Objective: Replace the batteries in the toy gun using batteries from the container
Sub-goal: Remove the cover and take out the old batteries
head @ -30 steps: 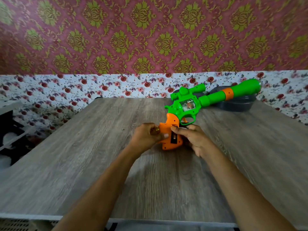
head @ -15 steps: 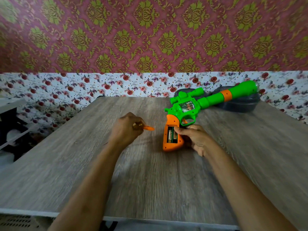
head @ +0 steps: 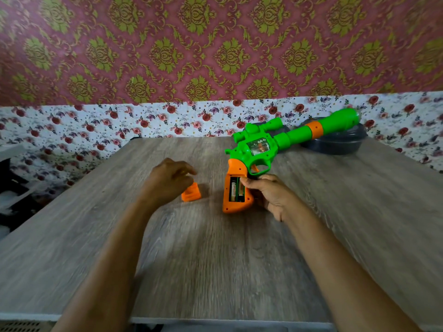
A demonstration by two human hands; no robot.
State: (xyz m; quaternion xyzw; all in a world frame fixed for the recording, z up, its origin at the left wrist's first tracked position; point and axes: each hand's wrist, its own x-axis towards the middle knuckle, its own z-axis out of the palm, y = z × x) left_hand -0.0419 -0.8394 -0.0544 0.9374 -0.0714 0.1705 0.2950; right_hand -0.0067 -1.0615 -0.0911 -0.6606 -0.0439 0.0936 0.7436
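Your left hand (head: 167, 182) hovers, fingers loosely curled, holding nothing; one orange battery cover (head: 191, 193) lies on the table (head: 215, 259) at its 4 o'clock (contact unclear). Your right hand (head: 269, 195) grips the one toy gun (head: 263, 147) by its orange handle, thumb beside two batteries (head: 234, 189) in the open compartment. The barrel points to 2 o'clock, over one dark container (head: 335, 146).

Bare forearms, left hand (head: 167, 182) and right hand (head: 272, 196) unsleeved
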